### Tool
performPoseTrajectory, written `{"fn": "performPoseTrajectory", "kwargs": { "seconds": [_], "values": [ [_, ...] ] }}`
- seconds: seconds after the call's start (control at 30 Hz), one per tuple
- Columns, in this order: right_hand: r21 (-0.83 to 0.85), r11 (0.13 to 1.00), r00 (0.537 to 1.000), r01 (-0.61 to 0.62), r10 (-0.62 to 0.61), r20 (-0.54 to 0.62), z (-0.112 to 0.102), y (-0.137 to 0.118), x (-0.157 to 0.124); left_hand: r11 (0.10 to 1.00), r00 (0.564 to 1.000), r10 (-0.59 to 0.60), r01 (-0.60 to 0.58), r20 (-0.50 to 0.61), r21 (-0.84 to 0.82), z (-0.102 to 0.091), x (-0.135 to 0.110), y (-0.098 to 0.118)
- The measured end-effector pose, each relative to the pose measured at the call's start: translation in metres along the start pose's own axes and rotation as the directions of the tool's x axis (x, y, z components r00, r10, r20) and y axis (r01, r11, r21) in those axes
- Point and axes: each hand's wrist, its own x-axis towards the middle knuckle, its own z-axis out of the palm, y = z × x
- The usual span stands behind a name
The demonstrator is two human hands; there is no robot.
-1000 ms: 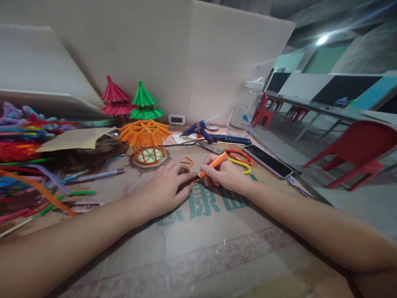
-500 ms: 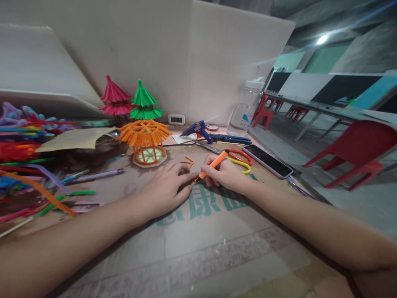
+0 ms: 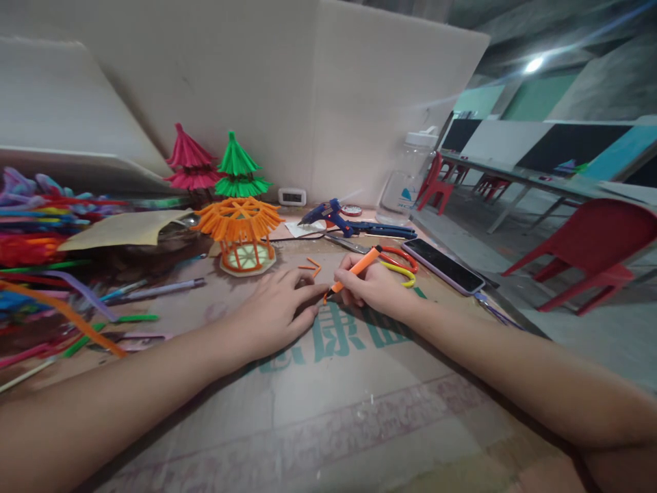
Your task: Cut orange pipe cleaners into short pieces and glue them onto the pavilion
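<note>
My right hand (image 3: 364, 282) grips an orange marker (image 3: 359, 269), its dark tip pointing down and left to the work surface. At that tip lies a small orange piece of pipe cleaner (image 3: 325, 299). My left hand (image 3: 282, 301) rests low on the surface, and its index finger and thumb steady this piece from the left. A few more short orange pipe cleaner pieces (image 3: 311, 265) lie just beyond my fingers. Behind my left hand stands a little orange pavilion (image 3: 239, 229) on a pale octagonal base.
Left of my arm spreads a pile of coloured pipe cleaners (image 3: 56, 236). Pink (image 3: 189, 161) and green (image 3: 240, 168) tiered roofs stand at the back. A blue glue gun (image 3: 331, 216), scissors (image 3: 403, 263), a phone (image 3: 444, 266) and a clear bottle (image 3: 403, 185) lie or stand toward the right.
The marker and my right hand have shifted very slightly to the right. My left hand stays nearly where it was, and the objects around have not moved.
</note>
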Motion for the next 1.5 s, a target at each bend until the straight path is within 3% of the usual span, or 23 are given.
{"fn": "performPoseTrajectory", "kwargs": {
  "seconds": [0.37,0.63,1.0,1.5],
  "values": [
    [-0.023,0.999,0.999,-0.036,0.037,0.041,-0.0010,-0.0043,-0.0011,1.000,1.000,0.001,-0.001,0.012,0.017,0.0000,0.0001,0.0003],
    [-0.033,0.999,0.999,-0.038,0.038,0.004,0.0001,-0.0039,-0.0005,1.000,0.999,-0.002,0.002,-0.050,-0.018,0.0027,-0.0006,-0.0012],
    [0.023,0.998,0.993,-0.050,0.053,-0.108,-0.0004,0.0002,0.0031,1.000,0.999,-0.013,0.012,-0.048,-0.015,0.0001,-0.0010,0.0021],
    [0.031,1.000,1.000,-0.003,0.003,-0.015,-0.0004,-0.0016,-0.0013,1.000,0.999,-0.022,0.021,-0.033,-0.016,-0.0015,0.0001,0.0008]
  ]
}}
